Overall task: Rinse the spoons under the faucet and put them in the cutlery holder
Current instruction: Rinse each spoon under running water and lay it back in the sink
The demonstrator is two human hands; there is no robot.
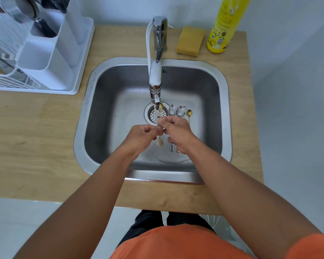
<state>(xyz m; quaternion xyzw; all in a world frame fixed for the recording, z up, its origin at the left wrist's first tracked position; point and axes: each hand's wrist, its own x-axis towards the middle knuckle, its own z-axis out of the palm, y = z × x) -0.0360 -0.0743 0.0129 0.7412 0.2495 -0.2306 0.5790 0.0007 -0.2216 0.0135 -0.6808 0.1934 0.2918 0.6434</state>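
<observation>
Both hands, left hand [142,136] and right hand [177,132], pinch one gold spoon [160,116] under the faucet [156,75], arms stretched over the sink [101,75].

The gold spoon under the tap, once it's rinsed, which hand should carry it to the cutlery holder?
Probably the left hand. It already pinches the gold spoon, and the cutlery holder stands on the left of the sink. The right hand would have to cross over.

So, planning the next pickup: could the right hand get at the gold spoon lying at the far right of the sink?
Probably yes: the gold spoon lies uncovered just beyond the right hand, though that hand now pinches the spoon being rinsed.
</observation>
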